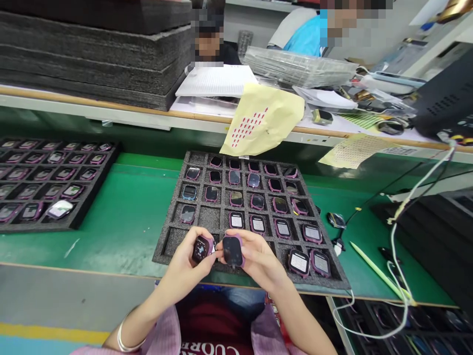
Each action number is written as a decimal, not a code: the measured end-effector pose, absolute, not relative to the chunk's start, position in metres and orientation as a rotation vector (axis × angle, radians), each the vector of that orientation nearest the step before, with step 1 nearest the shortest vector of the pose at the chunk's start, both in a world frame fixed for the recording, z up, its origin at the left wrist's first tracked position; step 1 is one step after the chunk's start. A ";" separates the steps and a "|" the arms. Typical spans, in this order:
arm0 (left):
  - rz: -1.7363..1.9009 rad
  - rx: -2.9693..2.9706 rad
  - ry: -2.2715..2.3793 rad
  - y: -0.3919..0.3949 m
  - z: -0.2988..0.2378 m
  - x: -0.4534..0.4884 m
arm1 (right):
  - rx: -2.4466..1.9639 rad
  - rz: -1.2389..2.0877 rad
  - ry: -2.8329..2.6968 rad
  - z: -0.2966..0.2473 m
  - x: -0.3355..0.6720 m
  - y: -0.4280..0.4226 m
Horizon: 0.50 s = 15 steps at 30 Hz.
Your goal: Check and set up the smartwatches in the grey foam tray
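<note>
My left hand point(188, 264) is closed around a purple-cased smartwatch point(201, 248) whose screen is lit with a small picture. Right beside it, my right hand point(254, 254) grips a second purple smartwatch point(232, 250) with a dark screen. Both watches are strapless and held close together over the near edge of a black foam tray point(173, 215). In the tray's compartments lie several more watches. Some have dark faces, and a front group, such as the watch point(298, 261) at the right, shows white screens with text. A blue-cased watch point(189, 192) lies at the left.
Another foam tray of watches point(70, 219) is at the left on the green table point(121, 197). Foam sheets point(92, 64) are stacked on the shelf. White cables point(397, 231) and a green stick point(377, 268) lie at the right. Two people sit beyond the shelf.
</note>
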<state>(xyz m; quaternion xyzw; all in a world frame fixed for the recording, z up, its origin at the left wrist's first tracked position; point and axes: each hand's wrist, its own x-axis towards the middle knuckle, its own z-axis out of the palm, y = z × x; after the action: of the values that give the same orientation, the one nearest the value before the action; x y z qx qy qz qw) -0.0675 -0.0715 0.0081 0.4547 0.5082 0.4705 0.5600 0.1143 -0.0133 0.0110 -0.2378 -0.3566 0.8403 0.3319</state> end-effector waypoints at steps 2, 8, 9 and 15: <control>1.118 1.083 1.213 -0.071 0.007 -0.067 | -0.660 2.175 -0.948 0.010 0.115 -0.013; 1.117 1.043 1.208 -0.069 0.007 -0.068 | -0.735 2.094 -0.971 0.019 0.117 -0.014; 1.122 1.067 1.214 -0.069 0.008 -0.068 | -0.731 2.098 -0.981 0.021 0.117 -0.014; 1.112 1.038 1.233 -0.066 0.011 -0.070 | -0.724 2.079 -0.975 0.023 0.117 -0.015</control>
<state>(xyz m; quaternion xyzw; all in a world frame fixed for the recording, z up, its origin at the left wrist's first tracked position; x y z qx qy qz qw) -0.0700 -0.0662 0.0114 0.4398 0.5228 0.4713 0.5578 0.1173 -0.0147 0.0228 -0.2806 -0.3781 0.8060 0.3587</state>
